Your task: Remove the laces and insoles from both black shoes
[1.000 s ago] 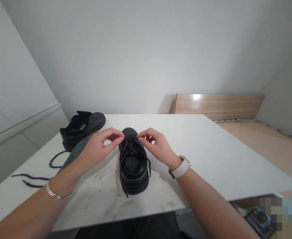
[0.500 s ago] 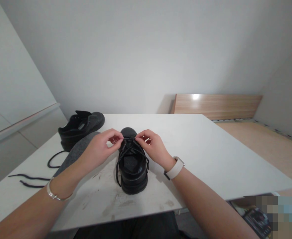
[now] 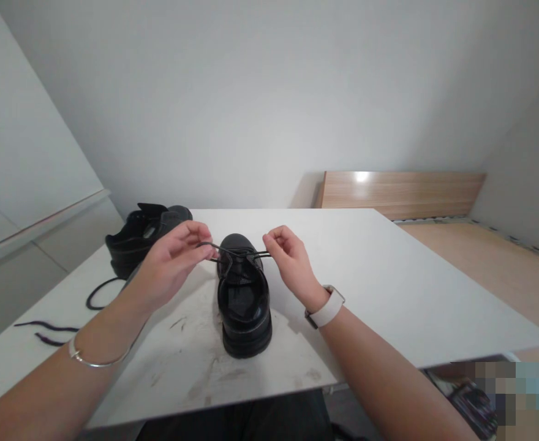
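A black shoe [image 3: 245, 334] stands on the white table with its heel toward me and its toe toward the wall. Both ends of its black shoelace [image 3: 231, 251] are stretched out sideways over the tongue. To the left of the shoe, my left hand [image 3: 175, 257] is closed on one side of the lace. On the other side, my right hand [image 3: 288, 254] pinches the lace between thumb and fingers. Whether there is a knot at the middle is too small to tell. The inside of the shoe is open to view.
A second black shoe [image 3: 134, 251] rests at the table's back left, partly behind my left hand. Loose black laces [image 3: 49, 327] lie on the left of the white table [image 3: 352, 275]. Beyond it are a wall and a wooden board [image 3: 402, 190] at the right.
My hands have moved apart from the shoe's eyelets, left hand to the left and right hand slightly right and up. The lace ends that hung beside the shoe are now pulled out sideways.
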`<control>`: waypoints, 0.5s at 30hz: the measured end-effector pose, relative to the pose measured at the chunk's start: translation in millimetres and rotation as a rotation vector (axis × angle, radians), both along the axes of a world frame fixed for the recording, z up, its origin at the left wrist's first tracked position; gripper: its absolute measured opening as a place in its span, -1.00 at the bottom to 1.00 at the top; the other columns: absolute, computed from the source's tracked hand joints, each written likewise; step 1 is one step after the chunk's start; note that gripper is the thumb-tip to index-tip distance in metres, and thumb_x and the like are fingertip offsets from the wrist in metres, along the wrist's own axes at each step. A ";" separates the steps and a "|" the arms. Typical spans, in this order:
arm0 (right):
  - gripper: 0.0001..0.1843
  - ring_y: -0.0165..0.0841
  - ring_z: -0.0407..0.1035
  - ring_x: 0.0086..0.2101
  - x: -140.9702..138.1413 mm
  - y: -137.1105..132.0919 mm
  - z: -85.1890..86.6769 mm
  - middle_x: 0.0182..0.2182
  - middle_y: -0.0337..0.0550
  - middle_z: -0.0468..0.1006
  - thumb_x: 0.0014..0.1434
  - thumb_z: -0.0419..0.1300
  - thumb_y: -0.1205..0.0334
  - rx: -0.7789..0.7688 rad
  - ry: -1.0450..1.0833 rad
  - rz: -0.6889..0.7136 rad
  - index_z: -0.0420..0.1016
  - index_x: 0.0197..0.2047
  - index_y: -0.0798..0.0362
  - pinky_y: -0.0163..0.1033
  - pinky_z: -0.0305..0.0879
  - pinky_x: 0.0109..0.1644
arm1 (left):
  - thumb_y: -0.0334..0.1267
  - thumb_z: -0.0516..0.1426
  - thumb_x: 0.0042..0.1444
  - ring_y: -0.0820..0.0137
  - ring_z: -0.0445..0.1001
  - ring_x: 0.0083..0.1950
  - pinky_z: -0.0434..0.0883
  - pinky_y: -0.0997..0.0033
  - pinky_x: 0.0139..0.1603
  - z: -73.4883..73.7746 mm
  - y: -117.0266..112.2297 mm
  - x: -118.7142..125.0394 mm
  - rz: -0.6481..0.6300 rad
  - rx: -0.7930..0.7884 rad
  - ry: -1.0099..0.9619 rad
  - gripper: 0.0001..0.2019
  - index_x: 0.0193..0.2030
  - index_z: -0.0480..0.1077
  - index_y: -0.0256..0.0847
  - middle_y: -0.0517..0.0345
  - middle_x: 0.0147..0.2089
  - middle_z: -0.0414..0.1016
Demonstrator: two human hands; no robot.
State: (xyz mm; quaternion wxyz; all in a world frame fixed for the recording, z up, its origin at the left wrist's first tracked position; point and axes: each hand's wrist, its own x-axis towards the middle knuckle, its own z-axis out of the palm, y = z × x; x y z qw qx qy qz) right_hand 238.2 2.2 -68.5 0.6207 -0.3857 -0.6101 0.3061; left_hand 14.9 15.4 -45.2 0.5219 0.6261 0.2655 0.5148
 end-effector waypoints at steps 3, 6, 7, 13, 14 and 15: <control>-0.71 -0.43 0.14 -0.47 8.7 -1.3 9.1 -0.53 -0.33 0.27 0.23 0.23 0.04 0.014 0.184 0.008 0.34 -0.40 0.04 -0.28 0.09 -0.35 | -0.31 0.31 0.09 0.50 0.30 -0.42 0.32 0.60 -0.45 5.9 -0.9 -2.3 -0.012 -0.015 -0.099 -0.83 -0.21 0.44 -0.23 0.21 -0.43 0.30; -0.71 -0.43 0.16 -0.46 13.9 -5.2 18.6 -0.51 -0.31 0.31 0.20 0.27 0.04 0.066 0.357 0.065 0.34 -0.39 0.03 -0.29 0.09 -0.34 | -0.31 0.32 0.08 0.55 0.22 -0.48 0.10 0.69 -0.62 10.4 -2.9 -3.5 -0.009 0.003 -0.146 -0.85 -0.23 0.47 -0.26 0.17 -0.44 0.34; -0.70 -0.44 0.15 -0.47 14.8 -7.2 21.3 -0.52 -0.32 0.29 0.19 0.29 0.04 0.082 0.397 0.093 0.33 -0.39 0.03 -0.29 0.09 -0.35 | -0.30 0.32 0.08 0.56 0.21 -0.50 0.03 0.70 -0.65 11.6 -3.5 -4.2 -0.010 0.012 -0.160 -0.85 -0.23 0.48 -0.25 0.12 -0.39 0.40; -0.60 -0.43 0.14 -0.60 17.6 -21.4 28.4 -0.66 -0.35 0.23 0.32 0.11 -0.12 0.069 0.263 0.387 0.43 -0.35 0.03 -0.28 0.07 -0.44 | -0.12 0.25 0.19 0.39 0.37 -0.47 0.30 0.48 -0.55 14.2 -7.4 -13.2 -0.201 0.213 -0.086 -0.80 -0.30 0.54 -0.22 0.01 -0.39 0.50; -0.58 -0.42 0.17 -0.60 17.4 -22.3 28.1 -0.66 -0.33 0.27 0.35 0.08 -0.13 0.060 0.211 0.384 0.45 -0.34 0.03 -0.27 0.11 -0.43 | -0.07 0.21 0.23 0.32 0.41 -0.43 0.37 0.38 -0.47 13.4 -8.2 -14.1 -0.226 0.250 -0.023 -0.73 -0.35 0.54 -0.23 0.00 -0.44 0.49; -0.58 -0.42 0.20 -0.59 16.7 -22.2 27.2 -0.65 -0.32 0.31 0.35 0.07 -0.11 0.054 0.163 0.350 0.47 -0.34 0.04 -0.26 0.15 -0.42 | -0.03 0.17 0.26 0.27 0.43 -0.39 0.40 0.30 -0.39 12.2 -8.9 -14.4 -0.221 0.278 0.049 -0.66 -0.40 0.54 -0.23 0.00 -0.47 0.48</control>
